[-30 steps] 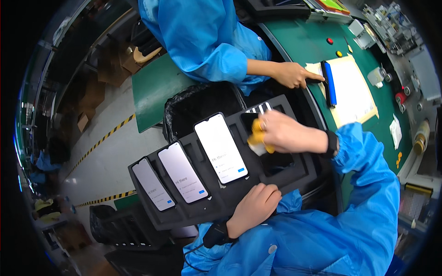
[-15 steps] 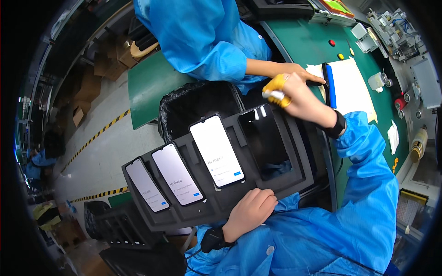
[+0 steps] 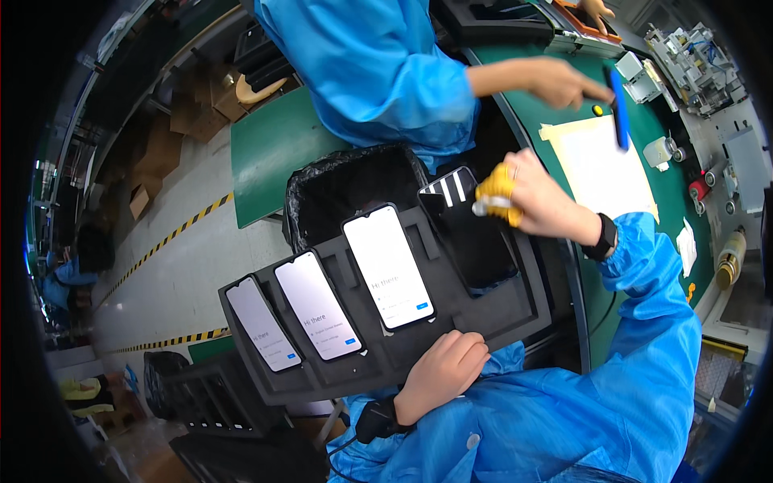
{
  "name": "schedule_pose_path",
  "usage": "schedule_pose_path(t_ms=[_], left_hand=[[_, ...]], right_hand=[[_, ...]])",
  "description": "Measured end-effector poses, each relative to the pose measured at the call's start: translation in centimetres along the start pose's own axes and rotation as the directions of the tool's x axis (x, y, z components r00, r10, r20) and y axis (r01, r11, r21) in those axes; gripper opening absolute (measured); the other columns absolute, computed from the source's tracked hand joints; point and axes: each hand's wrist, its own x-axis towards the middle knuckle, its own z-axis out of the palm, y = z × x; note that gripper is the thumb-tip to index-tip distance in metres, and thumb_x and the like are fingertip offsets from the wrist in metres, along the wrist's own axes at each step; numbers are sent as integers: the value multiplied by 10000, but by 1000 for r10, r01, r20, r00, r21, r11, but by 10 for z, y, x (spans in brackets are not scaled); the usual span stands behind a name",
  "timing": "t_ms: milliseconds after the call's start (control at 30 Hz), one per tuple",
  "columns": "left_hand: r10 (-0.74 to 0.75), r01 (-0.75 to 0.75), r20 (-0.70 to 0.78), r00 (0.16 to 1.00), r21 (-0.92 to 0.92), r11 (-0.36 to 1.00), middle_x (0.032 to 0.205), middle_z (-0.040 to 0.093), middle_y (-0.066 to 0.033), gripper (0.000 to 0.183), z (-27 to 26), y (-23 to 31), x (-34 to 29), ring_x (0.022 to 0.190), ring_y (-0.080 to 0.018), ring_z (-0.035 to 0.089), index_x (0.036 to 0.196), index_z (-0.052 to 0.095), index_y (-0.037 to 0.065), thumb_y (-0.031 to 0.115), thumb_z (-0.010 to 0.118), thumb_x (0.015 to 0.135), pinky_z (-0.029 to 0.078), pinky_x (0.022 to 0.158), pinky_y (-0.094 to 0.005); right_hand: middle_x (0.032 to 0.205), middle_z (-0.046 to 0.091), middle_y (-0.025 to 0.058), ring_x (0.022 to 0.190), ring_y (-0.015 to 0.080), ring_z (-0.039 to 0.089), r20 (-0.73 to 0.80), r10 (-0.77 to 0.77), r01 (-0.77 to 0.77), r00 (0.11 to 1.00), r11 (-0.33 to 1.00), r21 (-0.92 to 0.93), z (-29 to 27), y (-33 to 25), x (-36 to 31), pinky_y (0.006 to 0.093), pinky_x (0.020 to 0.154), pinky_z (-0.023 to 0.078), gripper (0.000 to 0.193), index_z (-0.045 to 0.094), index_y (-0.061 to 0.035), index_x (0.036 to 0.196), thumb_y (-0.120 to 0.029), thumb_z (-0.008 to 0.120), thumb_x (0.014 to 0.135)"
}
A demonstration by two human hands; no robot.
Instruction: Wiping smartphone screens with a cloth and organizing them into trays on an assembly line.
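Observation:
A black foam tray [image 3: 386,354] lies tilted in front of me with several phones in its slots. Three of them are lit: a left phone [image 3: 264,326], a second phone [image 3: 318,302] and a third phone [image 3: 388,266] with white screens. Farthest right, a dark-screened phone [image 3: 475,241] sits raised out of its slot and reflects bright stripes. My right hand [image 3: 538,197], with yellow covers on its fingers, grips this phone's upper right edge; the fingertips are partly hidden. My left hand [image 3: 443,374] is closed over the tray's near edge, fingers together.
Across from me, a co-worker's hand [image 3: 555,80] holds a blue-and-black bar-shaped tool [image 3: 618,109] above a white sheet [image 3: 608,169] on the green bench [image 3: 515,105]. A bin with a black liner [image 3: 354,181] stands beyond the tray. Bottles and fixtures line the right side.
My right hand has come down to the dark phone, which has shifted up out of its slot. The co-worker's hand has lifted the blue tool off the sheet. My left hand stays put.

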Motion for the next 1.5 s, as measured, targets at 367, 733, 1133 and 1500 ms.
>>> schedule_pose_path(t_ms=[367, 733, 1133, 1500], left_hand=[[-56, 57, 14, 998, -47, 997, 909, 616, -68, 134, -2, -1, 0, 800, -215, 582, 852, 630, 23, 68, 714, 759, 493, 723, -275], [-33, 33, 9, 999, -64, 997, 923, 609, -84, 158, -3, -3, 0, 809, -230, 581, 864, 615, 11, 65, 714, 752, 494, 736, -294], [28, -25, 44, 999, -75, 997, 919, 540, -83, 162, 4, -13, -10, 844, -238, 527, 889, 570, 23, 51, 647, 750, 471, 773, -316], [19, -18, 10, 1000, -60, 998, 1013, 568, -86, 195, -8, -7, -21, 919, -234, 557, 909, 576, 25, 79, 598, 723, 482, 841, -320]], right_hand=[[946, 629, 31, 908, 233, 557, -103, -78, 104, 992, 955, 276, -6, 15, 37, 361, 809, 364, 143, 658, -120, 950, -109, 656, 807], [809, 620, 78, 755, 266, 607, 171, -171, 157, 970, 983, 90, 6, -53, 66, 359, 695, 454, 227, 644, -93, 923, -102, 662, 697], [837, 584, 63, 769, 255, 576, 248, -273, 258, 930, 962, 91, 47, -76, 114, 370, 717, 446, 260, 586, -88, 964, -139, 672, 725], [887, 613, 140, 821, 329, 580, 276, -187, 133, 943, 970, 204, 39, -107, 145, 411, 753, 453, 276, 589, -30, 1023, -19, 628, 750]])
